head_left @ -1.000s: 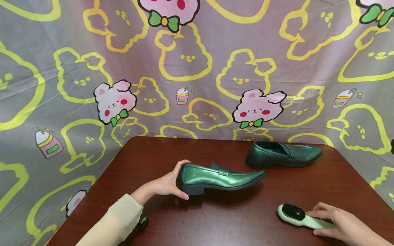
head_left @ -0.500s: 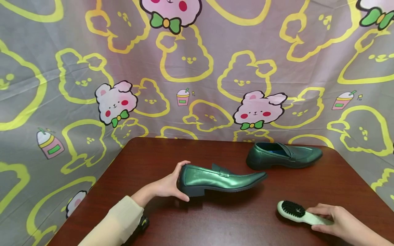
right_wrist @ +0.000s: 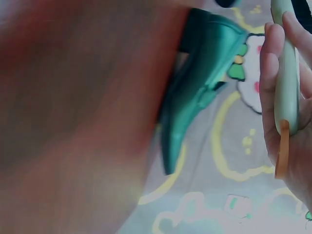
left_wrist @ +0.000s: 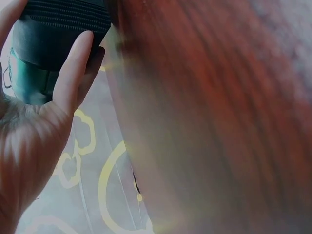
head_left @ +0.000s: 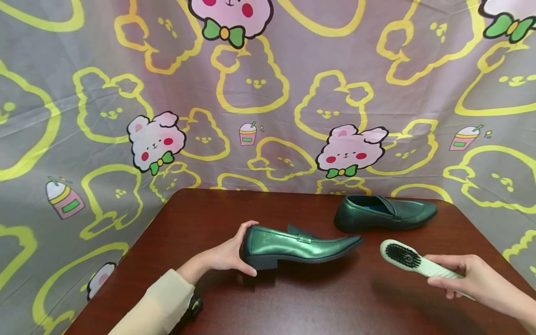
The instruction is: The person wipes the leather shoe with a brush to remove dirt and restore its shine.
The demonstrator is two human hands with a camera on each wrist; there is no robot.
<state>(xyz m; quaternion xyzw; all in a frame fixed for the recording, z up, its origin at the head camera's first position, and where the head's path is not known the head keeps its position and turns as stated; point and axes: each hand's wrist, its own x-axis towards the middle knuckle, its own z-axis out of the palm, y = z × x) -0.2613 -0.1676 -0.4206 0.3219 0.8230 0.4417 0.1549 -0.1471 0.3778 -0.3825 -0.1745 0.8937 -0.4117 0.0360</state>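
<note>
A shiny green loafer [head_left: 289, 244] points its toe to the right in the head view; the left hand [head_left: 228, 253] grips its heel, thumb low by the sole. In the left wrist view that hand [left_wrist: 44, 117] is curled round the dark heel [left_wrist: 53, 41]. The right hand [head_left: 473, 279] holds a pale green brush [head_left: 437, 270] by the handle, black bristles facing the camera, above the table to the right of the shoe's toe. In the right wrist view the fingers of the right hand [right_wrist: 292, 97] wrap the handle [right_wrist: 286, 83], which has a brown loop.
A second green loafer [head_left: 385, 214] lies at the back right of the brown table [head_left: 201, 204]. A small black object [head_left: 193, 308] is partly hidden behind the left sleeve. Patterned cloth [head_left: 268, 93] hangs behind and beside the table.
The right hand has raised the brush off the table, its head tilting upward to the left. The left hand and its shoe have hardly moved.
</note>
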